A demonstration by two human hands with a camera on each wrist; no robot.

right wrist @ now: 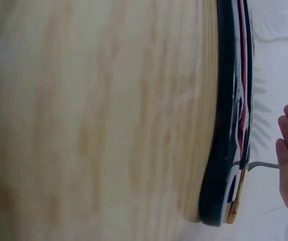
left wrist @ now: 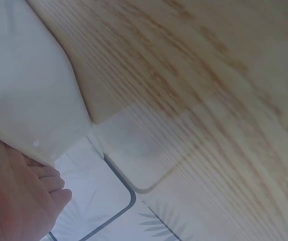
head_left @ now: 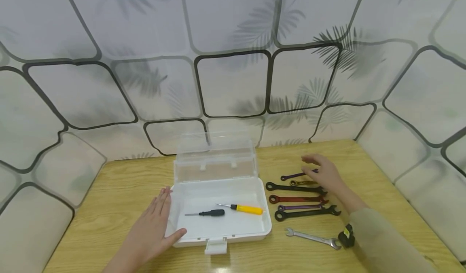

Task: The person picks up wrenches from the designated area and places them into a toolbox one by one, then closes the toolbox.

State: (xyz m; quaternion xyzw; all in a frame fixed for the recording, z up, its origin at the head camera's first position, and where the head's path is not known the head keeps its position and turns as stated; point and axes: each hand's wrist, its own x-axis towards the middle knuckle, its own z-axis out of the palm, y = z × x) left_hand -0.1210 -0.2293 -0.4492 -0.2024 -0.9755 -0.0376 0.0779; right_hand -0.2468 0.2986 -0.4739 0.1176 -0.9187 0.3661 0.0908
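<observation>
A white plastic toolbox stands with its clear lid raised. Inside it lie a black-handled screwdriver and a yellow-handled screwdriver. My left hand rests against the box's left side, fingers straight, the thumb at its front rim. Over the far end of the wrench row is my right hand, its fingers loosely extended and nothing seen in them. Beneath and beside it are a small purple wrench, a gold wrench and a black wrench.
Nearer me lie a red wrench, another purple wrench, a second black wrench and a silver wrench. A small black object with a yellow mark sits by the right sleeve. Patterned walls enclose the wooden table.
</observation>
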